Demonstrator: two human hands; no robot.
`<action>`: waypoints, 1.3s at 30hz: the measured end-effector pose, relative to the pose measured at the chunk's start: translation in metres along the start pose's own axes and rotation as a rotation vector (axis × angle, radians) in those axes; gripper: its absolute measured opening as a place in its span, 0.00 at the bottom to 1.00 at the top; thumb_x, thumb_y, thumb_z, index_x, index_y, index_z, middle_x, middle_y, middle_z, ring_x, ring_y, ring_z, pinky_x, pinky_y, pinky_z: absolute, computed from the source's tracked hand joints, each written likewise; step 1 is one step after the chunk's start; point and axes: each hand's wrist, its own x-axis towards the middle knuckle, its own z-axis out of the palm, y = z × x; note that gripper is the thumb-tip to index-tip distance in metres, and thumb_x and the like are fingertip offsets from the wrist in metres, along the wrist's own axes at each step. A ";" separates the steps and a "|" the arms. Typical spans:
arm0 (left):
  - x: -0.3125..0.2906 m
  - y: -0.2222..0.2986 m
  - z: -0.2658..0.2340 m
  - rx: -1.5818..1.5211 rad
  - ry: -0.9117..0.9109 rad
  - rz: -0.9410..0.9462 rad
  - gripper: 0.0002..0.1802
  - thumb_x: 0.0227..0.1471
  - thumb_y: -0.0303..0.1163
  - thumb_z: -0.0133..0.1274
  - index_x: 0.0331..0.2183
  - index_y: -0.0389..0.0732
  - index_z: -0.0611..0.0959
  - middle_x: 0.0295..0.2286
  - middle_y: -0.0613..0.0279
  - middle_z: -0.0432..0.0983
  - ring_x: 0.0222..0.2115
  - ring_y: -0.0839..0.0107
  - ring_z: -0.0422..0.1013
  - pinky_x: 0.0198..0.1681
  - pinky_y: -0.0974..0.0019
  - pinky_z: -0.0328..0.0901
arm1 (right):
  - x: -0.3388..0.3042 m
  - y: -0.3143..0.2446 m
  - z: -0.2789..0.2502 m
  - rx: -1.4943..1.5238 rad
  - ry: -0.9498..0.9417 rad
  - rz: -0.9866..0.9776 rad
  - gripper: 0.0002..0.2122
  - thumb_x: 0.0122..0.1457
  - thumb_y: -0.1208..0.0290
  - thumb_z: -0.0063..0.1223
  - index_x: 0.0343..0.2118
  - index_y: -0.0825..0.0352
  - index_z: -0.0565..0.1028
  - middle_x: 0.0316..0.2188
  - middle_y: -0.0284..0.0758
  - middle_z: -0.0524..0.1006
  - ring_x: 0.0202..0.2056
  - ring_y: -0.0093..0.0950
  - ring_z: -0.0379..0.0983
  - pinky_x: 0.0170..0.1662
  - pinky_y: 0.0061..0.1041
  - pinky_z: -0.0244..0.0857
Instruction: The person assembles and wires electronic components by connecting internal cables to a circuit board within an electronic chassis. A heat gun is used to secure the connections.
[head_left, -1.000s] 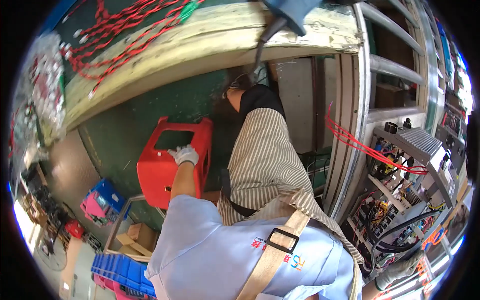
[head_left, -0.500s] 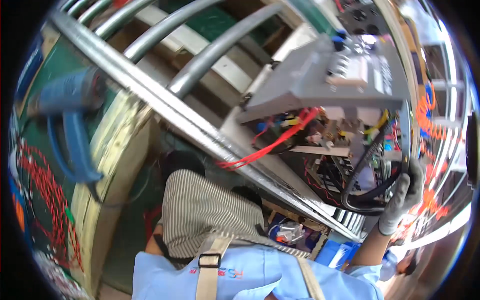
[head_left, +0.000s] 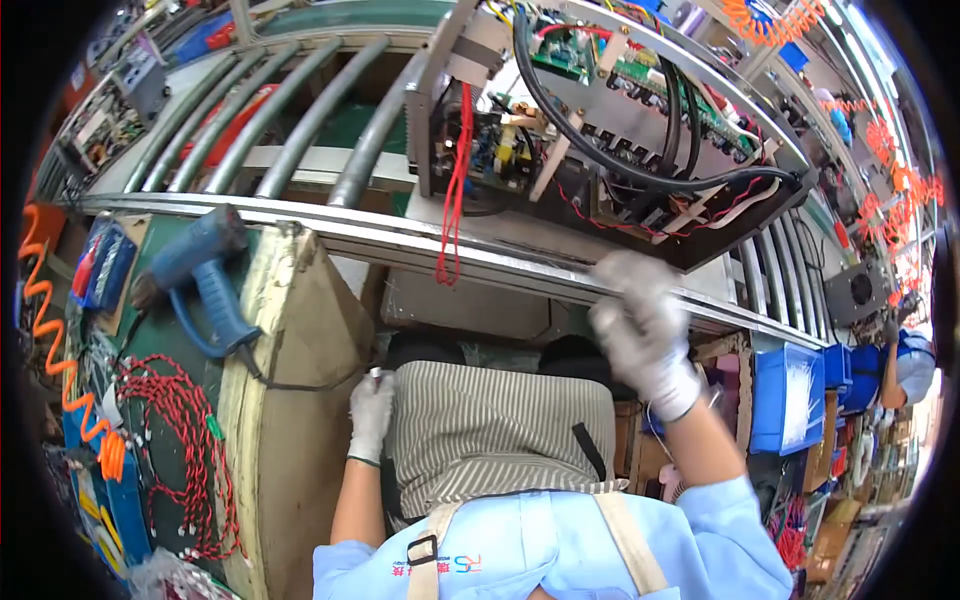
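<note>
My left hand (head_left: 371, 412), in a white glove, is low beside my striped apron (head_left: 500, 425), close to the wooden bench edge. Its fingers are curled, with a small tip showing at the top; what they hold I cannot make out. My right hand (head_left: 645, 320), gloved too, is raised before the conveyor's front rail (head_left: 500, 255) and smeared by motion. Behind it stands an open grey metal chassis (head_left: 740, 215) with green circuit boards (head_left: 565, 60), a thick black cable (head_left: 600, 155) and red wires (head_left: 455, 190) hanging over the rail.
Left, a blue heat gun (head_left: 210, 280) lies on the green bench by a bundle of red-black twisted wires (head_left: 185, 450). Metal rollers (head_left: 310, 120) run left of the chassis. Blue bins (head_left: 785, 400) stand right. Another person (head_left: 912, 365) is at far right.
My view has swung round, levelling the conveyor. My right hand has left the chassis's cable side and come down before the rail. My left hand has come into view.
</note>
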 end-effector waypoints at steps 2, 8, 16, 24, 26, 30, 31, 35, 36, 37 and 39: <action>-0.013 0.058 -0.001 -0.223 -0.183 0.015 0.14 0.57 0.37 0.55 0.36 0.36 0.83 0.30 0.51 0.80 0.32 0.61 0.76 0.36 0.61 0.68 | -0.045 -0.025 0.034 0.297 -0.087 0.194 0.23 0.55 0.78 0.62 0.55 0.67 0.71 0.50 0.42 0.76 0.48 0.34 0.75 0.53 0.32 0.69; -0.058 0.217 0.005 0.174 -0.730 0.539 0.12 0.53 0.36 0.57 0.36 0.40 0.82 0.28 0.48 0.78 0.29 0.52 0.76 0.34 0.56 0.69 | -0.065 -0.049 0.043 0.491 -0.266 0.308 0.23 0.54 0.73 0.63 0.54 0.65 0.73 0.37 0.40 0.78 0.36 0.32 0.77 0.40 0.29 0.72; -0.079 0.260 0.005 -0.184 -0.824 -0.016 0.15 0.61 0.39 0.53 0.37 0.35 0.82 0.22 0.64 0.76 0.21 0.80 0.71 0.23 0.74 0.66 | -0.088 0.024 -0.016 0.532 -0.216 0.322 0.09 0.49 0.73 0.67 0.35 0.65 0.82 0.30 0.38 0.81 0.32 0.33 0.78 0.37 0.29 0.72; -0.114 0.309 0.010 -0.222 -0.825 0.444 0.19 0.62 0.42 0.52 0.42 0.34 0.82 0.25 0.64 0.77 0.25 0.77 0.74 0.30 0.71 0.71 | -0.076 0.039 -0.001 0.221 -0.275 0.039 0.10 0.48 0.71 0.67 0.35 0.62 0.83 0.31 0.37 0.79 0.35 0.35 0.77 0.38 0.34 0.72; -0.124 0.323 0.002 -0.358 -1.023 0.359 0.24 0.62 0.47 0.52 0.45 0.34 0.81 0.28 0.61 0.79 0.30 0.74 0.76 0.35 0.68 0.72 | -0.077 0.039 0.008 0.466 -0.167 0.316 0.08 0.49 0.75 0.65 0.34 0.63 0.83 0.30 0.37 0.78 0.34 0.34 0.76 0.38 0.33 0.71; -0.102 0.297 0.010 -0.326 -0.329 0.397 0.18 0.59 0.35 0.57 0.47 0.35 0.79 0.34 0.60 0.79 0.35 0.73 0.75 0.39 0.69 0.70 | -0.084 0.034 0.022 1.059 -0.090 0.663 0.07 0.56 0.80 0.61 0.38 0.71 0.80 0.36 0.35 0.80 0.33 0.24 0.75 0.37 0.23 0.68; -0.098 0.293 0.009 -0.221 -0.271 0.386 0.17 0.56 0.30 0.59 0.46 0.35 0.79 0.34 0.57 0.79 0.34 0.72 0.76 0.39 0.68 0.71 | -0.082 0.025 0.018 1.168 -0.129 0.660 0.07 0.56 0.80 0.60 0.38 0.71 0.79 0.36 0.35 0.80 0.35 0.24 0.75 0.39 0.23 0.68; -0.091 0.274 0.013 -0.147 -0.186 0.582 0.14 0.53 0.27 0.60 0.43 0.36 0.80 0.34 0.52 0.80 0.33 0.63 0.78 0.36 0.64 0.72 | -0.065 -0.010 0.018 0.912 -0.192 0.591 0.08 0.56 0.81 0.60 0.39 0.70 0.78 0.37 0.32 0.78 0.40 0.20 0.75 0.44 0.19 0.69; -0.086 0.267 0.011 -0.140 -0.200 0.593 0.14 0.53 0.27 0.60 0.43 0.36 0.80 0.34 0.52 0.80 0.33 0.63 0.78 0.36 0.64 0.72 | -0.063 -0.013 0.024 0.849 -0.192 0.565 0.08 0.56 0.81 0.59 0.39 0.70 0.78 0.37 0.31 0.78 0.40 0.20 0.75 0.44 0.19 0.69; -0.081 0.261 0.008 -0.110 -0.140 0.644 0.13 0.53 0.26 0.60 0.42 0.37 0.80 0.33 0.52 0.80 0.33 0.60 0.78 0.36 0.64 0.72 | -0.072 -0.003 0.045 0.844 -0.174 0.571 0.08 0.56 0.81 0.59 0.39 0.70 0.78 0.37 0.31 0.78 0.40 0.20 0.75 0.44 0.19 0.69; -0.069 0.251 0.005 -0.143 -0.081 0.701 0.12 0.49 0.23 0.61 0.38 0.39 0.80 0.32 0.53 0.79 0.32 0.57 0.78 0.35 0.62 0.72 | -0.102 0.026 0.093 1.020 -0.101 0.680 0.08 0.58 0.80 0.58 0.41 0.69 0.78 0.37 0.31 0.79 0.38 0.18 0.74 0.42 0.18 0.69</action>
